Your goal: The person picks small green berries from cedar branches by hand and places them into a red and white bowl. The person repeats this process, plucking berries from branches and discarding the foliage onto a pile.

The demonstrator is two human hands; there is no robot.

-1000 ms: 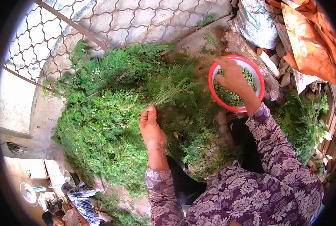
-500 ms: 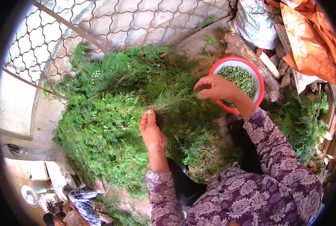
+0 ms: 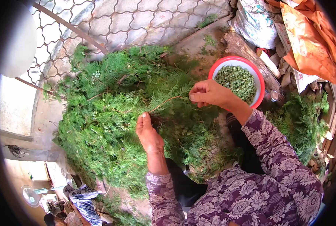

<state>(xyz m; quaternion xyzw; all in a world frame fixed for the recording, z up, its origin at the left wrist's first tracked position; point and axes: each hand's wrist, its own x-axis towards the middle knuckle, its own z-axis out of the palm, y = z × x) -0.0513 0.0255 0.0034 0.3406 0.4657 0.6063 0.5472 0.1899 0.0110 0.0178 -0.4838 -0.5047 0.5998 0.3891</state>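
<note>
My left hand [image 3: 149,133] pinches the brown stem of a green conifer sprig [image 3: 164,102] between thumb and finger. At the sprig's far end my right hand [image 3: 209,93] is closed in a pinch; what lies between its fingertips is too small to make out. Under both hands spreads a large heap of green branches [image 3: 104,124] with small pale green cones among them. A white basin [image 3: 259,81] with a red rim, holding many small green cones [image 3: 237,81], stands just beyond my right hand.
Wire mesh [image 3: 145,22] borders the heap at the top. A log [image 3: 247,52], a white sack [image 3: 256,26] and an orange sheet [image 3: 311,41] lie at the upper right. More branches [image 3: 301,122] are at the right. Part of another person [image 3: 85,203] shows at the lower left.
Both hands have shifted slightly left and down with the sprig. My right fingers have drawn closer together. A pale round shape has appeared at the upper left edge.
</note>
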